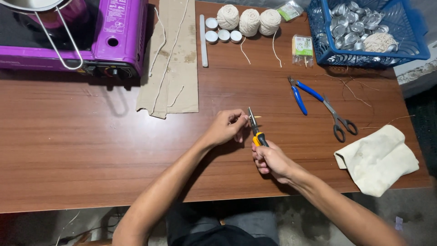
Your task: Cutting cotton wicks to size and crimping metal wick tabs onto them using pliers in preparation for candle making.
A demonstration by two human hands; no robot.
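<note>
My right hand (269, 159) grips the yellow-and-black handles of a pair of pliers (255, 127) over the wooden table (91, 150). The plier jaws point away from me and close across a thin wooden stick (257, 117). My left hand (226, 127) pinches the other end of that stick between thumb and fingers, just left of the jaws. Both hands sit close together near the table's middle.
Blue-handled pliers (298, 96) and scissors (334, 117) lie to the right, with a cream cloth (377, 159) near the front right edge. At the back are a purple gas stove (114, 36), cardboard (175, 68), string balls (249, 20), white tealight cups (223, 35) and a blue basket (318, 41) of metal cups.
</note>
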